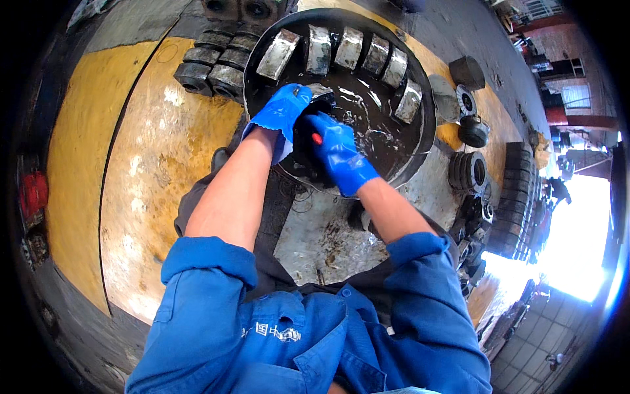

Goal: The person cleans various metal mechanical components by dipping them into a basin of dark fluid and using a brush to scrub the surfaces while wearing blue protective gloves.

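A large round metal basin point(428, 141) holds dark, oily liquid in front of me. My left hand point(285, 110), in a blue rubber glove, is closed on a wet metal ring point(320, 90) at the basin's left side. My right hand point(338, 150), also gloved in blue, is closed around a tool with a red handle point(317, 138), close beside the ring. The tool's working end is hidden in shadow between my hands. Along the far inner wall stand several wet, shiny metal rings point(349, 48), partly out of the liquid.
Dark cylindrical parts point(203, 56) are stacked left of the basin. On the right lie a dark pot-like part point(473, 131), a ribbed ring stack point(467, 171) and a long row of dark rings point(516, 197). Worn yellow plates point(147, 177) cover the floor at left.
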Demonstrator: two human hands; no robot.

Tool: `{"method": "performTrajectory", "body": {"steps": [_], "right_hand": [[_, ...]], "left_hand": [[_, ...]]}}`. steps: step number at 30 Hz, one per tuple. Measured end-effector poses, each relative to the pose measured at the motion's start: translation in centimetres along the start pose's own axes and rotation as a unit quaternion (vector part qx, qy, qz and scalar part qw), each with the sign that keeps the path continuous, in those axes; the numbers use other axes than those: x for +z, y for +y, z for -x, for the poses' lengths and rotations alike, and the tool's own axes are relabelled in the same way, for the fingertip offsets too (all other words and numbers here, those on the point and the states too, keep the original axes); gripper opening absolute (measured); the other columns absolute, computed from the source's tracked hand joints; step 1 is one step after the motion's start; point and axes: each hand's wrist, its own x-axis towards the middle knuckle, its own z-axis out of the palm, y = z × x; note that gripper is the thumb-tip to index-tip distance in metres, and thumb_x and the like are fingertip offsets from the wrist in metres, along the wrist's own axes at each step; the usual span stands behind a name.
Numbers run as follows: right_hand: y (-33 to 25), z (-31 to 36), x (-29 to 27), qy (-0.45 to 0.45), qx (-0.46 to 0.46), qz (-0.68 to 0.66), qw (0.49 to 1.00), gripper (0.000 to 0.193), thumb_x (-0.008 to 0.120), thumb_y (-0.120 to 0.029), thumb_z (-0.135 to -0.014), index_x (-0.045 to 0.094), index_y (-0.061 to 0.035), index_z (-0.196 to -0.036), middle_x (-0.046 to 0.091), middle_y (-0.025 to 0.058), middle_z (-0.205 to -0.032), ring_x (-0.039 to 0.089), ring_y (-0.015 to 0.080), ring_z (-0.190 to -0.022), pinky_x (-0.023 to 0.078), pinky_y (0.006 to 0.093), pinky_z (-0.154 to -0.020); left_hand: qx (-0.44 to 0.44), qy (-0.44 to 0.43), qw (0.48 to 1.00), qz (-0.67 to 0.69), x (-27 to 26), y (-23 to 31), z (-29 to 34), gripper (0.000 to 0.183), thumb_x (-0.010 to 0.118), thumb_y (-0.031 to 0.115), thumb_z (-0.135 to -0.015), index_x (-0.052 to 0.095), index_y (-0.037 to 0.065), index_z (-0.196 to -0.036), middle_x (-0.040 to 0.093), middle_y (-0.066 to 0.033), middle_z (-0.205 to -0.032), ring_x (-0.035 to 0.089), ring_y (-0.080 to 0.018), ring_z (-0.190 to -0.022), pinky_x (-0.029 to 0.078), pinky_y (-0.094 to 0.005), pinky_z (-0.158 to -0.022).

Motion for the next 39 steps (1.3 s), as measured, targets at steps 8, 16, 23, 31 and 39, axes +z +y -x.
{"method": "performTrajectory", "body": {"steps": [8, 16, 23, 31, 39], "right_hand": [[-3.2, -0.1, -0.7, 0.092, 0.358, -0.619, 0.693, 0.039, 0.068, -0.028, -0.103, 0.069, -0.0010, -0.131, 0.077, 0.0118, -0.116, 0.073, 0.0240, -0.098, 0.058, 0.0350, -0.091], [0.2, -0.7, 2.8, 0.242, 0.389, -0.834, 0.308, 0.042, 0.054, -0.026, -0.107, 0.061, -0.0095, -0.145, 0.066, 0.0126, -0.145, 0.060, 0.0313, -0.134, 0.051, 0.0396, -0.111], [-0.5, -3.4, 2.2, 0.121, 0.398, -0.852, 0.317, 0.038, 0.055, -0.028, -0.108, 0.064, -0.0127, -0.142, 0.066, 0.0103, -0.145, 0.061, 0.0315, -0.133, 0.045, 0.0423, -0.118], [1.0, -3.8, 1.7, -0.003, 0.339, -0.629, 0.699, 0.034, 0.066, -0.022, -0.104, 0.067, -0.0136, -0.138, 0.071, 0.0065, -0.128, 0.066, 0.0195, -0.113, 0.054, 0.0365, -0.101], [-0.2, -2.3, -1.3, -0.008, 0.181, -0.434, 0.882, 0.029, 0.070, -0.018, -0.102, 0.074, -0.0090, -0.129, 0.077, 0.0052, -0.112, 0.070, 0.0168, -0.104, 0.057, 0.0322, -0.091]], "left_hand": [[0.026, 0.006, 0.997, 0.078, 0.6, -3.5, -2.0, 0.047, 0.057, 0.039, -0.104, 0.069, -0.001, -0.125, 0.072, -0.0247, -0.124, 0.069, -0.0394, -0.114, 0.053, -0.0473, -0.099], [-0.019, 0.010, 0.977, 0.211, 0.9, -3.0, -2.0, 0.033, 0.052, 0.031, -0.104, 0.073, 0.007, -0.113, 0.073, -0.0124, -0.105, 0.066, -0.0285, -0.093, 0.055, -0.0460, -0.084], [-0.022, 0.037, 0.985, 0.165, 0.1, -1.3, -0.5, 0.031, 0.050, 0.029, -0.105, 0.072, 0.008, -0.114, 0.073, -0.0137, -0.105, 0.066, -0.0251, -0.089, 0.055, -0.0443, -0.081], [-0.082, -0.011, 0.974, 0.211, -0.5, 1.5, 1.0, 0.044, 0.052, 0.036, -0.108, 0.066, 0.007, -0.137, 0.070, -0.0092, -0.129, 0.063, -0.0213, -0.111, 0.049, -0.0395, -0.103], [-0.034, -0.043, 0.980, 0.192, -0.4, 2.4, 1.1, 0.037, 0.049, 0.032, -0.107, 0.070, 0.007, -0.125, 0.073, -0.0104, -0.116, 0.066, -0.0214, -0.102, 0.052, -0.0403, -0.097]]}}
